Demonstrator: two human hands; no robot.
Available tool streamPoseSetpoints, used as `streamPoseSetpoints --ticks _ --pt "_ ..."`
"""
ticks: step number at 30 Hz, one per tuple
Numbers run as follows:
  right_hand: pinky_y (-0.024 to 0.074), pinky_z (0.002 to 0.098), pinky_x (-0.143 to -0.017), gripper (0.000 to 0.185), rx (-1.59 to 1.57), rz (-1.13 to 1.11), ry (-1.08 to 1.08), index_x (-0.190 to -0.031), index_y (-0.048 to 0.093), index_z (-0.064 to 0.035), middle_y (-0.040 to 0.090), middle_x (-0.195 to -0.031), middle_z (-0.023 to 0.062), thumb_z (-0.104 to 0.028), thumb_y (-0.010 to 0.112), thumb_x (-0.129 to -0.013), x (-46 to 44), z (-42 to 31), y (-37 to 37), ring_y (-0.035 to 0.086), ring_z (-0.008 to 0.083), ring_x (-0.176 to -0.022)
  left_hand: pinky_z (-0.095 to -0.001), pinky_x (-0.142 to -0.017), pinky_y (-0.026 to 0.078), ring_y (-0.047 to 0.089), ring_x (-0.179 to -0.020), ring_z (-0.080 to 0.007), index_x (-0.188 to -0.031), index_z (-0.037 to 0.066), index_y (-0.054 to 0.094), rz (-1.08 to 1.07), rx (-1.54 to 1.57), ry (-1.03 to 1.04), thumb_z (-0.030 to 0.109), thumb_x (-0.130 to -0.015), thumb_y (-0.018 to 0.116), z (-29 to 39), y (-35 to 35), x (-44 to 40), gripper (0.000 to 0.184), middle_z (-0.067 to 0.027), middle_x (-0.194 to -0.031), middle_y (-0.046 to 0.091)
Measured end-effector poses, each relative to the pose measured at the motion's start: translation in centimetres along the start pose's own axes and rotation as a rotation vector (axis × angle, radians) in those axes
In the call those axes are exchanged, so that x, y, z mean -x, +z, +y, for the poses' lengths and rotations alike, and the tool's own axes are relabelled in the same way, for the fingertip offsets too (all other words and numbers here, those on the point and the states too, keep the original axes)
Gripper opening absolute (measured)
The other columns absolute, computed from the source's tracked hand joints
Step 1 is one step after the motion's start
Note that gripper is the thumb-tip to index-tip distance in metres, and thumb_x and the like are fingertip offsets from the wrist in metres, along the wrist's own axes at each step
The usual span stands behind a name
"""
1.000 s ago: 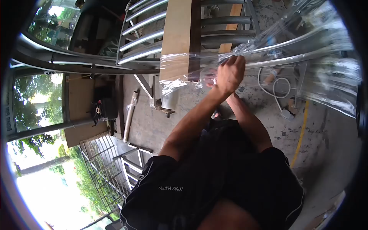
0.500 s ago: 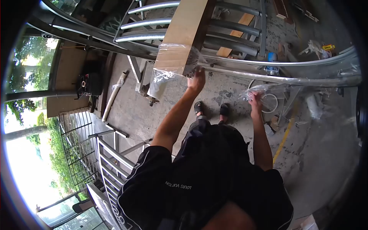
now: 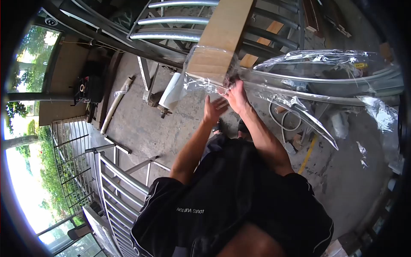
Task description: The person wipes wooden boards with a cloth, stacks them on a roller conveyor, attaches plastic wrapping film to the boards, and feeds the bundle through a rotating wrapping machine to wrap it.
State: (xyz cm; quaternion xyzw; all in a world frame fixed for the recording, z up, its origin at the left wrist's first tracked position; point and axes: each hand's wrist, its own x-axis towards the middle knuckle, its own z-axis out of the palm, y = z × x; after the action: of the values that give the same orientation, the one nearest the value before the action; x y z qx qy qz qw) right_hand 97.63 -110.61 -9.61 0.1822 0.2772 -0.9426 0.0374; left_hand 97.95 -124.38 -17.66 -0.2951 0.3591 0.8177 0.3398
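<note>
A long flat board [image 3: 227, 30], apparently wood, lies across a metal rack, its near end covered in clear plastic film [image 3: 209, 53]. My right hand [image 3: 236, 96] is at the board's near right corner, fingers closed on bunched film. My left hand [image 3: 215, 110] is just below and left of it, thumb up and fingers spread, with nothing visible in it. From the board's end, a loose, shiny sheet of film [image 3: 312, 55] billows out to the right over the curved metal rails.
The rack's metal bars [image 3: 175, 20] run under the board. A white roll [image 3: 170, 91] hangs below the rack, and a tube [image 3: 116, 105] lies on the concrete floor. A metal frame [image 3: 120, 171] stands at lower left. A hose loop [image 3: 284, 118] is at right.
My right hand has moved left from the open floor side to the board's corner. My left hand has come off the film and dropped lower. The film now spreads wide to the right.
</note>
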Motion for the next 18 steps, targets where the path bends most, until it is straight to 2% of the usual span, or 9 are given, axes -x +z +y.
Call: streamPoseSetpoints --ticks 1,4,7,9,11,14,15,17,18 --pt "0.0399 0.0381 -0.085 0.050 0.017 0.071 0.045 -0.123 0.046 -0.0132 0.053 -0.115 0.0025 -0.053 0.039 -0.093 0.3 -0.7 0.9 0.051 0.0187 -0.101 -0.0495 -0.099 0.035 0.049 -0.114 -0.0335 -0.135 0.005 0.038 -0.178 0.137 -0.121 0.071 -0.083 0.030 0.2 1.9 2.1 0.085 -0.0175 -0.128 0.048" --pt "0.0396 0.0373 -0.085 0.047 0.054 0.047 -0.037 -0.116 0.050 -0.0146 0.056 -0.102 0.0019 -0.053 0.038 -0.093 -0.1 -0.2 0.4 0.052 0.0188 -0.098 -0.0490 -0.107 0.020 0.035 -0.128 -0.0284 -0.141 0.008 0.032 -0.461 0.255 0.035 0.079 -0.078 0.025 1.7 5.8 4.8 0.095 -0.0101 -0.138 0.041" --pt "0.0415 0.0365 -0.081 0.045 0.114 0.040 0.035 -0.116 0.051 -0.0144 0.057 -0.099 0.0021 -0.052 0.039 -0.093 0.6 -1.1 1.6 0.053 0.0181 -0.096 -0.0478 -0.106 0.020 0.034 -0.128 -0.0269 -0.141 0.008 0.031 -0.456 0.201 0.175 0.079 -0.078 0.025 3.6 6.4 5.0 0.094 -0.0095 -0.139 0.040" --pt "0.0441 0.0358 -0.077 0.044 0.123 0.061 -0.097 -0.115 0.052 -0.0139 0.057 -0.102 0.0028 -0.050 0.041 -0.093 1.2 -0.6 1.9 0.053 0.0176 -0.094 -0.0468 -0.106 0.020 0.034 -0.128 -0.0259 -0.140 0.008 0.031 -0.470 0.192 0.171 0.077 -0.080 0.025 4.3 6.6 5.0 0.092 -0.0083 -0.139 0.039" --pt "0.0462 0.0339 -0.075 0.042 0.385 0.314 -0.163 -0.114 0.054 -0.0102 0.057 -0.106 0.0039 -0.046 0.044 -0.093 1.3 0.0 1.0 0.054 0.0170 -0.093 -0.0471 -0.107 0.021 0.032 -0.130 -0.0265 -0.140 0.008 0.030 -0.353 0.158 0.243 0.074 -0.081 0.029 4.3 6.7 4.9 0.089 -0.0076 -0.140 0.037" --pt "0.0460 0.0316 -0.078 0.041 0.534 0.379 -0.249 -0.115 0.053 -0.0060 0.057 -0.107 0.0043 -0.040 0.046 -0.093 3.3 0.0 2.2 0.054 0.0153 -0.094 -0.0481 -0.107 0.024 0.031 -0.131 -0.0280 -0.139 0.008 0.030 -0.377 0.260 0.218 0.067 -0.084 0.037 4.7 6.9 4.9 0.081 -0.0087 -0.142 0.034" --pt "0.0455 0.0290 -0.079 0.038 0.659 0.424 -0.211 -0.117 0.052 -0.0035 0.057 -0.106 0.0052 -0.033 0.051 -0.092 3.2 0.0 1.4 0.054 0.0143 -0.093 -0.0481 -0.107 0.024 0.031 -0.131 -0.0280 -0.139 0.008 0.030 -0.380 0.259 0.209 0.067 -0.084 0.037 4.8 6.8 5.1 0.081 -0.0087 -0.142 0.034" --pt "0.0454 0.0300 -0.082 0.044 0.729 0.349 -0.303 -0.123 0.047 -0.0047 0.054 -0.112 0.0057 -0.035 0.052 -0.092 4.3 1.0 -0.7 0.054 0.0151 -0.097 -0.0489 -0.107 0.028 0.031 -0.130 -0.0299 -0.139 0.009 0.028 -0.392 0.202 0.279 0.055 -0.087 0.044 5.1 6.8 5.4 0.071 -0.0109 -0.141 0.033" --pt "0.0453 0.0311 -0.084 0.051 0.797 0.268 -0.389 -0.130 0.042 -0.0058 0.051 -0.118 0.0062 -0.037 0.054 -0.091 4.8 1.2 -0.6 0.054 0.0159 -0.101 -0.0489 -0.107 0.028 0.031 -0.130 -0.0299 -0.139 0.009 0.028 -0.395 0.199 0.273 0.055 -0.087 0.044 5.1 6.6 5.2 0.071 -0.0109 -0.141 0.033"
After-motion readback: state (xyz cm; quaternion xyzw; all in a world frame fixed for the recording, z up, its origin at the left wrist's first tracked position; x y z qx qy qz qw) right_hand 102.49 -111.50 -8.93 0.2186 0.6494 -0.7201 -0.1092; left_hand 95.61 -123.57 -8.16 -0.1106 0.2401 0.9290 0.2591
